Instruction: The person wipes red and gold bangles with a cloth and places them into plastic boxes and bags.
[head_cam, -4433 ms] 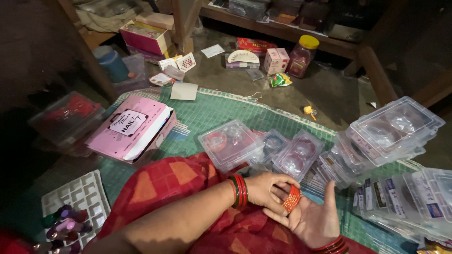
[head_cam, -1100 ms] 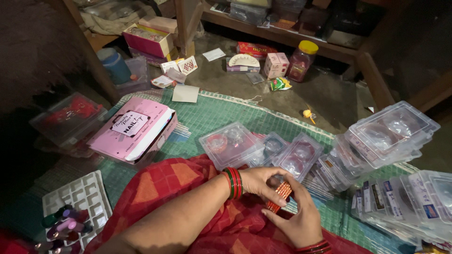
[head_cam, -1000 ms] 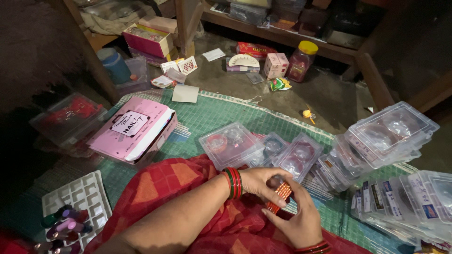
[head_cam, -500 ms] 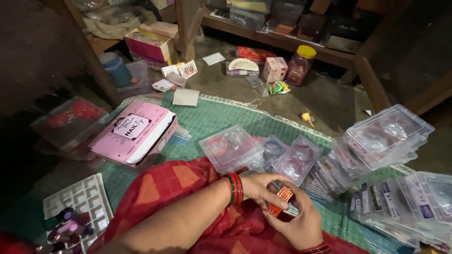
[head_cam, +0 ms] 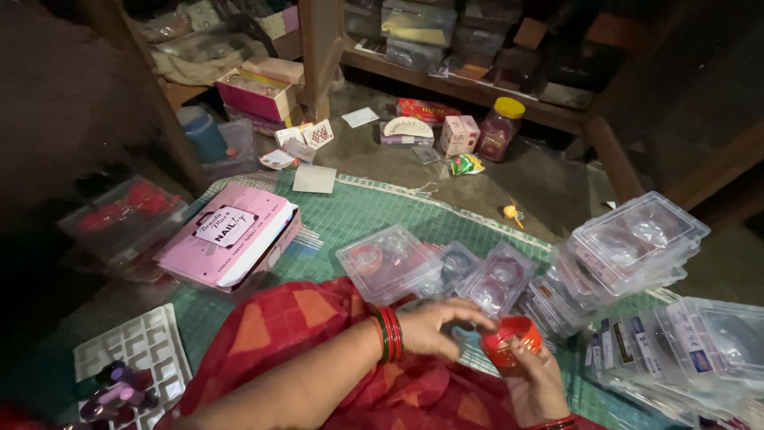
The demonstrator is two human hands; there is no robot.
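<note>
Fingers of both hands clamp a red bangle stack point(head_cam: 510, 341), its lower part hidden behind the right hand point(head_cam: 539, 388); the left hand point(head_cam: 438, 326) pinches its rim.

Dim light is falling from about one o'clock, glaring on clear plastic cases point(head_cam: 637, 243); shadow is swallowing the nine o'clock edge.

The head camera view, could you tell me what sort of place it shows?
Probably a home workshop or storeroom floor: a green woven mat, stacked clear plastic cases, and wooden shelves of boxes. Both hands hold a red bangle set.
</note>
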